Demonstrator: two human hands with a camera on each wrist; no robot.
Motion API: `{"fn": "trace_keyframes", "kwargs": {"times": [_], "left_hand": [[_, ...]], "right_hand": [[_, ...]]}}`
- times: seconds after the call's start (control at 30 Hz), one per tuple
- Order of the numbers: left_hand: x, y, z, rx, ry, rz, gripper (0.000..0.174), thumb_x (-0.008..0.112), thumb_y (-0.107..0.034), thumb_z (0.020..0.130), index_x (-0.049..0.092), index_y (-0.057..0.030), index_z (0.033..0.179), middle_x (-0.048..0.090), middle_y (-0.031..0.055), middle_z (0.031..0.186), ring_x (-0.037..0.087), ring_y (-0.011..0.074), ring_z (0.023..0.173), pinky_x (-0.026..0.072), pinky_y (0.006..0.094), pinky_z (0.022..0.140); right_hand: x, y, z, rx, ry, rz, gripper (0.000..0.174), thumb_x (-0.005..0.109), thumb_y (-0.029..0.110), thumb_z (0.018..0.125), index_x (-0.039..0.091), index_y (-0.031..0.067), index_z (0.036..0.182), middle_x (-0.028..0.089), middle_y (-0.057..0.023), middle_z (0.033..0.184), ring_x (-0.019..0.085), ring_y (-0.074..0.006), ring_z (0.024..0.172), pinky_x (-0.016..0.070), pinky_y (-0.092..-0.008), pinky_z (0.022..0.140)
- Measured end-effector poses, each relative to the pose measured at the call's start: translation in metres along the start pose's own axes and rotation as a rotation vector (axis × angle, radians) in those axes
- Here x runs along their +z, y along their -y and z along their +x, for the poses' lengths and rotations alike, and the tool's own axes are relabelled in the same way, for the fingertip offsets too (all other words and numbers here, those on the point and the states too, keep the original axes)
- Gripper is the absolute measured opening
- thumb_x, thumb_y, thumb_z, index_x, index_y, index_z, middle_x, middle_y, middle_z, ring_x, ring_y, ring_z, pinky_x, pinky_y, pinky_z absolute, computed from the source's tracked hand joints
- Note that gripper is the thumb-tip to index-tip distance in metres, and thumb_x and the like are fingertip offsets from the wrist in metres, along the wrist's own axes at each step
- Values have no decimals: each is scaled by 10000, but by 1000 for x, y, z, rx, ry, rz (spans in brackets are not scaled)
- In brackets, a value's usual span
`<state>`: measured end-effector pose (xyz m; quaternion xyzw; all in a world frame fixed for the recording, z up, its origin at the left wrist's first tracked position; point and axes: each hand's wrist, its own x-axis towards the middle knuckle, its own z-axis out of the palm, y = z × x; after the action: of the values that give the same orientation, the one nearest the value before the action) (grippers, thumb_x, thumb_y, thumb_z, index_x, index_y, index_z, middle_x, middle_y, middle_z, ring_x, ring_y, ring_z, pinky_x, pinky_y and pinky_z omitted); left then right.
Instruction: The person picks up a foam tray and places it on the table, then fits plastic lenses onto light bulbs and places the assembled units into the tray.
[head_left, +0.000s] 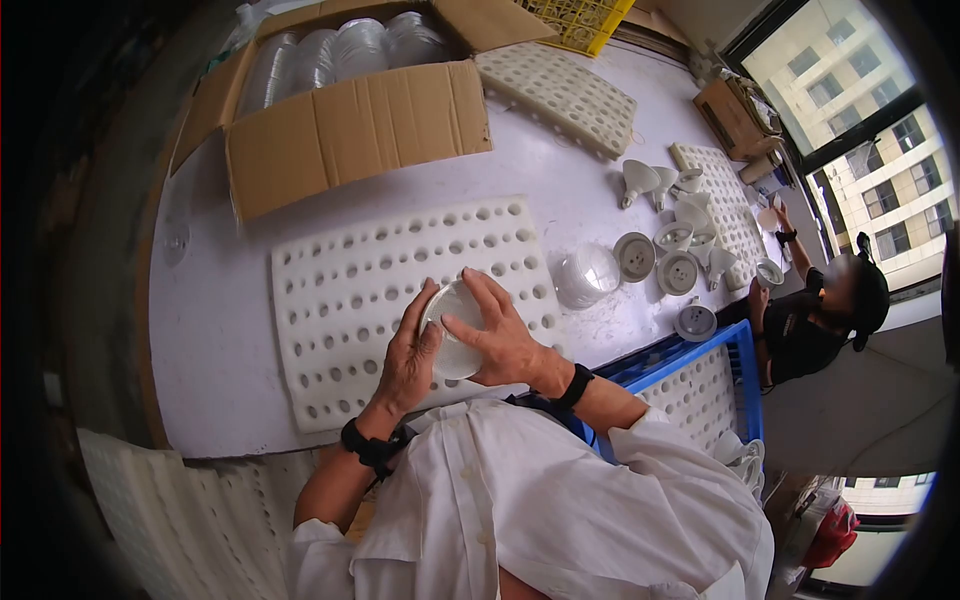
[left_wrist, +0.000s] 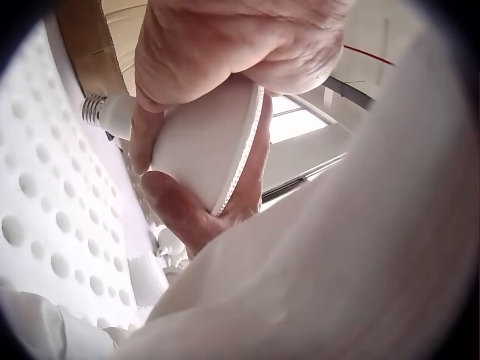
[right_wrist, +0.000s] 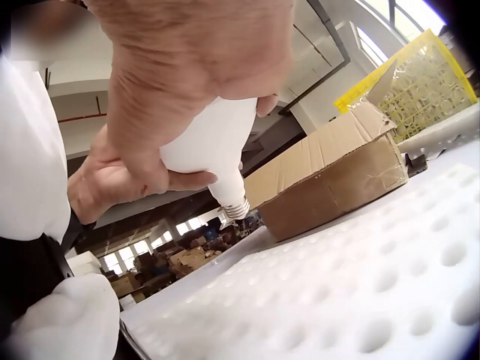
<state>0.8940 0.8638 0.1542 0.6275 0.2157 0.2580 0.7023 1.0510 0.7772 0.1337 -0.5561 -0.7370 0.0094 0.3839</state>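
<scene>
Both hands hold one white flood-light bulb [head_left: 457, 358] over the foam sheet, its wide round face turned up toward the head camera. My left hand [head_left: 405, 362] grips one side of the rim, and my right hand [head_left: 507, 343] grips the other, its thumb lying across the face. In the left wrist view the bulb's white cone [left_wrist: 199, 139] flares out to a ridged clear rim, with a metal screw base [left_wrist: 93, 110] at the narrow end. The right wrist view shows that screw base pointing down toward the foam.
White foam sheet [head_left: 330, 290] with rows of holes lies beneath the hands. Clear covers [head_left: 587, 277] and several bulb housings [head_left: 678, 272] stand to the right. Behind is a cardboard box [head_left: 360, 125] of clear covers. A blue crate [head_left: 745, 370] and another person [head_left: 810, 330] are at the right.
</scene>
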Motion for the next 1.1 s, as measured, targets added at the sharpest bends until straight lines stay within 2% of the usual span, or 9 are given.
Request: {"fn": "trace_keyframes", "kwargs": {"times": [0.17,0.23,0.27,0.37,0.47,0.7,0.8,0.87,1.1], "left_hand": [[-8,0,2,242,-113,217,443,383,-310,977,450,-11,1296,316,183,1439,241,299,1363,212,412,1098],[-11,-1,4,340,-150,73,410,371,-268,979,456,-15,1290,327,191,1431,272,318,1349,233,420,1091],[-11,-4,6,419,-147,158,387,381,-235,969,472,-14,1273,347,200,1417,286,328,1342,254,431,1081],[-11,-8,7,490,-154,155,375,406,-230,954,497,-11,1246,380,199,1397,309,328,1331,275,445,1069],[-10,-13,6,516,-155,191,365,420,-218,941,513,-6,1224,414,198,1373,330,332,1320,293,444,1058],[-10,-3,11,520,-154,68,366,402,-220,949,512,-5,1224,426,187,1367,381,327,1285,328,433,1037],[-12,2,13,443,-109,-59,389,372,-216,972,436,-8,1295,404,201,1374,380,300,1281,333,418,1045],[-14,5,15,182,-163,-162,414,465,-209,941,422,-8,1300,418,182,1369,415,265,1257,350,388,1034],[-32,19,12,-42,8,-234,572,683,-108,774,434,-3,1279,514,114,1260,495,195,1149,384,329,993]], "right_hand": [[-2,13,16,61,-115,219,1071,821,154,552,221,176,1439,148,-247,1465,288,-413,1290,294,-444,1045],[2,17,18,411,-259,911,1027,769,95,662,125,132,1460,136,-197,1490,275,-299,1320,291,-392,1055],[4,18,19,416,-279,974,880,710,50,736,196,116,1447,248,-125,1473,356,-185,1267,348,-335,1021],[-11,16,26,622,-131,1099,753,714,82,753,328,104,1399,384,-81,1407,458,-162,1173,407,-313,968],[-10,14,29,599,-189,1158,638,723,98,752,445,88,1326,448,-48,1358,518,-132,1086,454,-282,906],[-8,18,29,566,-258,1171,631,743,99,745,455,54,1305,451,-88,1354,469,-173,1185,421,-325,968],[-13,22,33,635,-238,1100,594,723,96,770,461,53,1301,506,-83,1284,491,-163,1150,432,-329,951],[-13,21,34,753,-150,954,556,717,126,783,482,64,1283,539,-96,1226,535,-166,1072,462,-299,898],[-7,14,30,716,-71,945,478,639,152,846,474,27,1276,579,-115,1158,553,-173,1045,463,-318,894]]}}
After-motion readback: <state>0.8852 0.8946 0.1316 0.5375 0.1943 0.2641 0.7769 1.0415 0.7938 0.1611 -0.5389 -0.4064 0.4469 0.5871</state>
